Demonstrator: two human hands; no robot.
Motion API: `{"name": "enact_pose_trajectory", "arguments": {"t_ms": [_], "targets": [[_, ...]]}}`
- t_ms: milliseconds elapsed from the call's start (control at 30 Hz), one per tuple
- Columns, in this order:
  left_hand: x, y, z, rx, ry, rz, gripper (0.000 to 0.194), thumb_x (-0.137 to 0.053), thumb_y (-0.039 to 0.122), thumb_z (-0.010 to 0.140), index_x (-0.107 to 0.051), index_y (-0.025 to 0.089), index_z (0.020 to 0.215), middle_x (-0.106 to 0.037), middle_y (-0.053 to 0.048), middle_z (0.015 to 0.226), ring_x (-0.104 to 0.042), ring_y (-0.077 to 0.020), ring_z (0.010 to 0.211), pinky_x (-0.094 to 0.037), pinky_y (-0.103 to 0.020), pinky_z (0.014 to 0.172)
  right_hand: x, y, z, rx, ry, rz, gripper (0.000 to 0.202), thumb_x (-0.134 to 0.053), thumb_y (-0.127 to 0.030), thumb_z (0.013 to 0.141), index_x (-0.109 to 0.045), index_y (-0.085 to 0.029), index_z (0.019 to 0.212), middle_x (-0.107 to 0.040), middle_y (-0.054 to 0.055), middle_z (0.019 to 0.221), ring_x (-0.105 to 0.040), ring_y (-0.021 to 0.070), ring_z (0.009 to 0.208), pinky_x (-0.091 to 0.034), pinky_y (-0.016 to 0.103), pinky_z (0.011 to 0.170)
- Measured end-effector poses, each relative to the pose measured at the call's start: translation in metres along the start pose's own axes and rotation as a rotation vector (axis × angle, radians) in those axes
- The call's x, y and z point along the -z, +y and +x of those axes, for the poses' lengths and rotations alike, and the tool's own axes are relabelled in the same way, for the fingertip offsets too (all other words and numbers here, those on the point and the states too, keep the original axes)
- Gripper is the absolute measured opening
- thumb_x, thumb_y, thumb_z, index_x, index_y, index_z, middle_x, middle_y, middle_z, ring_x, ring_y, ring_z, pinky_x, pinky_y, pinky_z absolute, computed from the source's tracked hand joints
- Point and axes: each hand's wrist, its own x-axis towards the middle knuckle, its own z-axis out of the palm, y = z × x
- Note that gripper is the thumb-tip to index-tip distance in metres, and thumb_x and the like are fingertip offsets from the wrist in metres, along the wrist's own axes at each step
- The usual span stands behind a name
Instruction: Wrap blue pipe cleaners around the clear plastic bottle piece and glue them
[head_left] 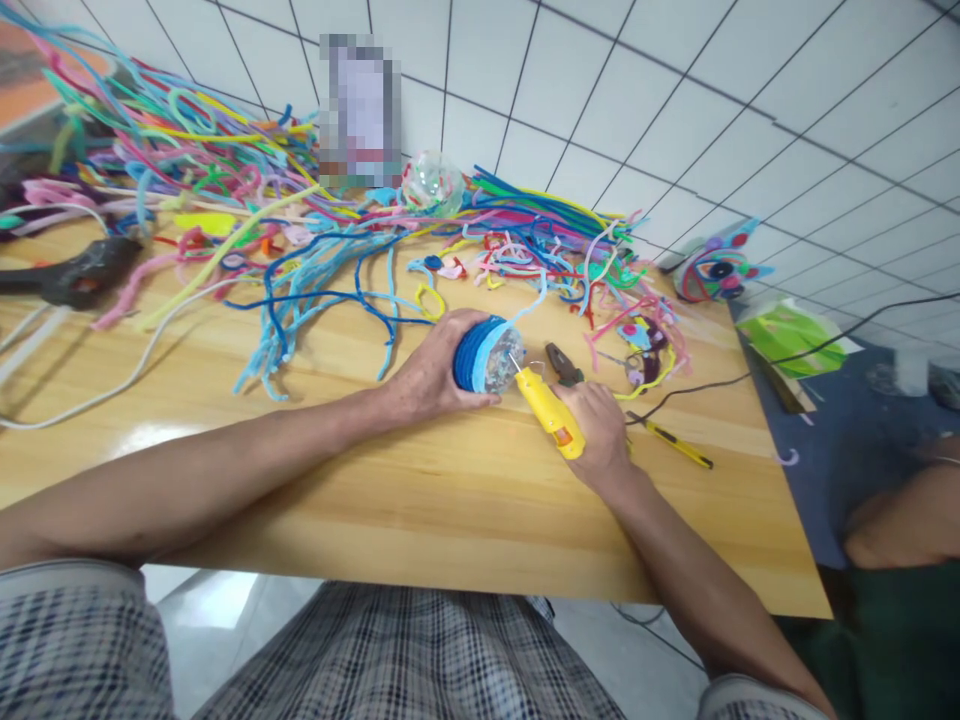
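My left hand (431,370) is closed round a clear ball (507,365) whose left side is wrapped in dark blue pipe cleaner (469,358). A light blue pipe cleaner (489,350) rings the edge of the wrapping, and its loose end sticks up and back. In my right hand (600,430) is a yellow glue gun (551,412), gripped with its thin metal tip at the ball's bare clear side. Whether the tip touches the ball, I cannot tell. Just behind my right hand lie dark-handled pliers (562,363). A yellow utility knife (679,443) rests to its right.
Pipe cleaners (315,260) in many colours cover the table's back and left. A second clear ball (433,184) stands by the tiled wall. At left is a black glue gun (90,272) with a white cord. A decorated figure (721,268) stands back right; another person's arm (907,505) is at right.
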Motion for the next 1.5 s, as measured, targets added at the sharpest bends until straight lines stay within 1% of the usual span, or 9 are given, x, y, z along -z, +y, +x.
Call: {"name": "enact_pose_trajectory", "arguments": {"t_ms": [167,400,567,733,833,1000,1167,1367,1500], "targets": [[0.0010,-0.0006,0.0009,-0.016,-0.018,-0.007,0.103,-0.098,0.053,0.077,-0.042,0.033,0.161,-0.060,-0.015,0.155,-0.064,-0.0395,0.145,-0.057,-0.063,0.122,-0.0012,-0.0005,-0.0006,-0.021,-0.011,-0.004,0.033,-0.042,-0.036,0.115,-0.069,-0.017,0.120,-0.066,0.007,0.085,-0.056,0.0258,0.081,-0.039,0.040,0.074],[-0.0011,-0.0025,0.0001,-0.031,-0.003,0.002,0.105,-0.099,0.056,0.074,-0.045,0.027,0.160,-0.062,-0.017,0.152,-0.064,-0.0398,0.143,-0.057,-0.061,0.121,-0.0007,0.0009,0.0004,-0.013,-0.005,0.010,0.033,-0.041,-0.036,0.116,-0.068,-0.017,0.122,-0.066,0.006,0.086,-0.057,0.0249,0.080,-0.039,0.039,0.074],[0.0001,0.0018,0.0012,0.018,-0.021,0.013,0.106,-0.102,0.047,0.072,-0.044,0.027,0.158,-0.061,-0.016,0.154,-0.064,-0.0377,0.144,-0.056,-0.058,0.122,0.0011,0.0001,-0.0028,-0.003,-0.004,0.052,0.038,-0.039,-0.041,0.117,-0.068,-0.018,0.123,-0.067,0.007,0.087,-0.058,0.0248,0.080,-0.039,0.039,0.074],[0.0033,0.0072,0.0045,0.065,-0.062,0.035,0.106,-0.103,0.043,0.070,-0.044,0.026,0.156,-0.061,-0.017,0.154,-0.063,-0.0392,0.145,-0.054,-0.058,0.123,0.0005,-0.0023,-0.0034,-0.019,-0.022,0.029,0.039,-0.039,-0.042,0.117,-0.069,-0.017,0.124,-0.068,0.007,0.088,-0.058,0.0256,0.081,-0.040,0.040,0.075],[0.0032,0.0064,0.0046,0.055,-0.068,0.035,0.105,-0.102,0.045,0.072,-0.044,0.026,0.156,-0.061,-0.017,0.155,-0.062,-0.0396,0.146,-0.053,-0.059,0.124,-0.0009,-0.0022,-0.0034,-0.038,-0.029,0.013,0.038,-0.039,-0.041,0.117,-0.069,-0.018,0.123,-0.068,0.007,0.087,-0.058,0.0257,0.082,-0.040,0.040,0.076],[0.0008,0.0026,0.0025,-0.024,-0.034,0.010,0.104,-0.101,0.048,0.072,-0.044,0.026,0.158,-0.061,-0.017,0.155,-0.062,-0.0406,0.146,-0.054,-0.062,0.123,-0.0035,0.0025,-0.0038,-0.030,-0.006,0.000,0.039,-0.038,-0.039,0.117,-0.069,-0.017,0.122,-0.067,0.007,0.087,-0.057,0.0249,0.080,-0.041,0.040,0.075],[0.0013,0.0040,0.0026,0.051,-0.060,0.038,0.108,-0.103,0.043,0.069,-0.043,0.027,0.157,-0.061,-0.016,0.155,-0.062,-0.0401,0.146,-0.053,-0.060,0.124,-0.0010,0.0021,-0.0048,-0.014,-0.027,0.033,0.038,-0.039,-0.039,0.116,-0.069,-0.017,0.124,-0.070,0.008,0.088,-0.059,0.0248,0.080,-0.041,0.039,0.074],[0.0003,0.0010,0.0025,-0.014,-0.034,0.008,0.105,-0.099,0.053,0.073,-0.044,0.029,0.159,-0.061,-0.017,0.155,-0.063,-0.0420,0.145,-0.056,-0.064,0.122,-0.0006,0.0002,-0.0040,0.008,-0.027,0.038,0.034,-0.041,-0.039,0.116,-0.067,-0.018,0.125,-0.069,0.007,0.088,-0.060,0.0251,0.081,-0.041,0.039,0.074],[-0.0002,0.0003,0.0016,0.000,-0.037,-0.005,0.106,-0.100,0.050,0.072,-0.044,0.033,0.159,-0.061,-0.014,0.156,-0.062,-0.0402,0.146,-0.055,-0.064,0.123,-0.0028,0.0049,-0.0067,-0.028,-0.039,0.008,0.037,-0.040,-0.038,0.115,-0.069,-0.018,0.125,-0.070,0.008,0.089,-0.059,0.0258,0.081,-0.041,0.040,0.075]]}}
